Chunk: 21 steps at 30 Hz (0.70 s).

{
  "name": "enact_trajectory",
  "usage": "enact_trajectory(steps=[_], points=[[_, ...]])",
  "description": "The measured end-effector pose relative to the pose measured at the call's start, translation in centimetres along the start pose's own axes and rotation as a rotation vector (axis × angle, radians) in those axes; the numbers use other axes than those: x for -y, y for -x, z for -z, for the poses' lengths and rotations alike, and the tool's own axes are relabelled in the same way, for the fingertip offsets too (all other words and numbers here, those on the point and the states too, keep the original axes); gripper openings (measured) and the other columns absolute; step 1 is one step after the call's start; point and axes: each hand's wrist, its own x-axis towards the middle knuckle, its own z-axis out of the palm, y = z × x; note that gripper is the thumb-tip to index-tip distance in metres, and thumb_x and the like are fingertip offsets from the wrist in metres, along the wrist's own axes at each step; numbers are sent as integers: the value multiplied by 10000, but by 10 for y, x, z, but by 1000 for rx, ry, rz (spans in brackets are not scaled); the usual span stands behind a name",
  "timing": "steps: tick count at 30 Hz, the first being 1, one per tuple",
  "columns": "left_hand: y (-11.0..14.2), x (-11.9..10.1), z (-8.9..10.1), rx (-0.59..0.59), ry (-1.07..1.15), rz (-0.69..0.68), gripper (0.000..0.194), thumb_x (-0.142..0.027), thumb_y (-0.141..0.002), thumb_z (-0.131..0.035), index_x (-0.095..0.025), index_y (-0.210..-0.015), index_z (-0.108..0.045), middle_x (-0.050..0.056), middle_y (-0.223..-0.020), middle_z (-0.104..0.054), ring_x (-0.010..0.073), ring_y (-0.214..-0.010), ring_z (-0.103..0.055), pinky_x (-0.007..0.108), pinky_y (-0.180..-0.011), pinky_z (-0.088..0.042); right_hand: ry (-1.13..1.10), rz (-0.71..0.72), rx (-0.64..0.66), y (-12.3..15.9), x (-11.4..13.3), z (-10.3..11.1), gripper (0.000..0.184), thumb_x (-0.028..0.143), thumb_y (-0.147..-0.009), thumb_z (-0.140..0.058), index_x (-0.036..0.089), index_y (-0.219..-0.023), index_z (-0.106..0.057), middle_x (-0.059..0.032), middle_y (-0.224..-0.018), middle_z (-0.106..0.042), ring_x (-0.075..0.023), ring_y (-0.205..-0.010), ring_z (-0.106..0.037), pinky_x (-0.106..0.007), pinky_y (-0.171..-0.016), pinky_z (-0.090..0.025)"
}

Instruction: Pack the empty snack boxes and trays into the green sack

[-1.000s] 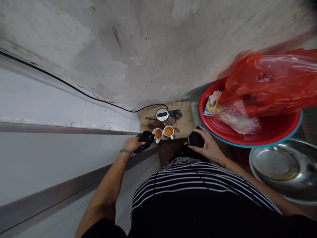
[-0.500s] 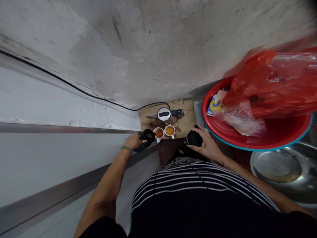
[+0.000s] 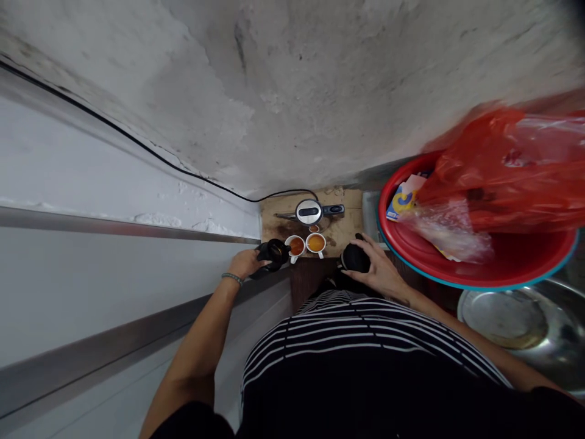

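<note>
My left hand [image 3: 244,263] is closed round a black pot [image 3: 275,250] with an open top and dark liquid inside. The pot's spout is right by the rim of a white cup [image 3: 296,246] of reddish-brown liquid. Beside that cup is a second white cup [image 3: 315,243] holding orange-brown liquid. My right hand [image 3: 377,268] grips a round black object [image 3: 355,258], perhaps a lid, off to the right of the cups. Its underside is hidden.
Behind the cups, an electric kettle [image 3: 309,211] with a steel lid stands on a stained board [image 3: 345,225], its black cord [image 3: 205,178] running along the wall. To the right are a red basin [image 3: 388,183] holding plastic bags and a metal basin [image 3: 567,323].
The view has shifted slightly, so the basins and wall sit a bit lower. Both hands keep their grips, and the pot's spout stays at the left cup.
</note>
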Motion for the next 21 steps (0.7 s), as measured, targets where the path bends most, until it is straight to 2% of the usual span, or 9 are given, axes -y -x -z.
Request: enact_trajectory(steps=[7, 13, 17, 21], points=[[4, 32, -18, -17, 359, -79, 289, -459, -755, -708, -202, -658, -617, 19, -661, -600, 211, -732, -593, 271, -658, -355, 7, 30, 39, -3, 5, -5, 757, 540, -735, -817, 267, -1400, -577, -155, -1583, -388, -380, -1459, -413, -621, -1208, -355], [3, 48, -38, -115, 786, -42, 502, -649, -633, -730, -178, -647, -557, -27, -592, -486, 134, -630, -445, 248, -611, -316, 38, 88, 143, -9, 12, -10, 770, 497, -765, -816, 256, -1447, -550, -170, -1598, -365, -362, -1496, -362, -605, -1218, -333], [-6, 45, -64, -243, 1028, 18, 596, -730, -578, -738, -171, -662, -549, -33, -583, -448, 115, -614, -382, 255, -592, -290, 79, 191, 253, -22, 34, -22, 786, 452, -779, -819, 248, -1476, -517, -173, -1588, -381, -357, -1494, -361, -603, -1209, -338], [-20, 35, -93, -362, 1246, 57, 572, -677, -600, -797, -148, -730, -623, -12, -596, -506, 138, -651, -449, 264, -623, -342, 145, 341, 338, -48, 71, -40, 827, 443, -774, -836, 265, -1504, -490, -172, -1558, -397, -360, -1461, -400, -584, -1181, -384]])
